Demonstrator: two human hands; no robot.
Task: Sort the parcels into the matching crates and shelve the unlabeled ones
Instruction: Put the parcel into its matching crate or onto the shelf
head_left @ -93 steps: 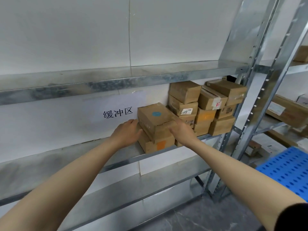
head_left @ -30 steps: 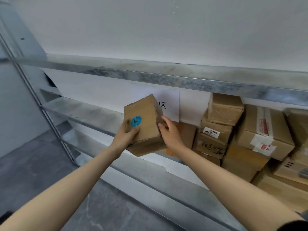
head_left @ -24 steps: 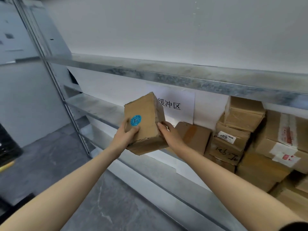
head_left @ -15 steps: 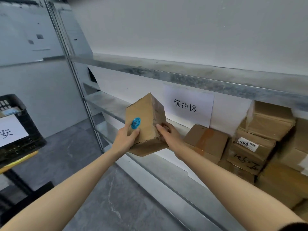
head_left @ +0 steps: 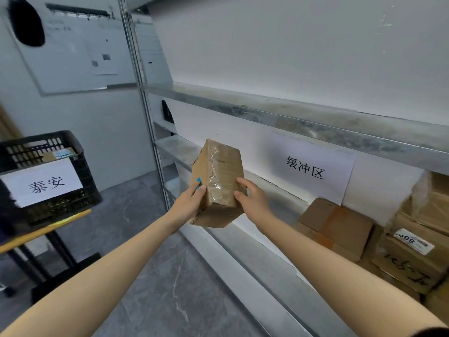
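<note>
Mid-air before shelf [head_left: 175,147], we clamp parcel [head_left: 218,183] between hands: left hand [head_left: 189,203] by blue sticker [head_left: 198,183], right hand [head_left: 252,200] opposite. Stiff cardboard, seemingly light; glossy tape slippery, so we favour bare card sides.

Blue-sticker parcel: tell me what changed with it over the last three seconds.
The parcel came off the stack on the shelf and moved left, clear of it, turning so its taped face shows and the blue sticker sits at its left edge. The left hand and right hand gripped it throughout. The view swung left, bringing a labelled black crate in. The other boxes stayed on the shelf.
</note>
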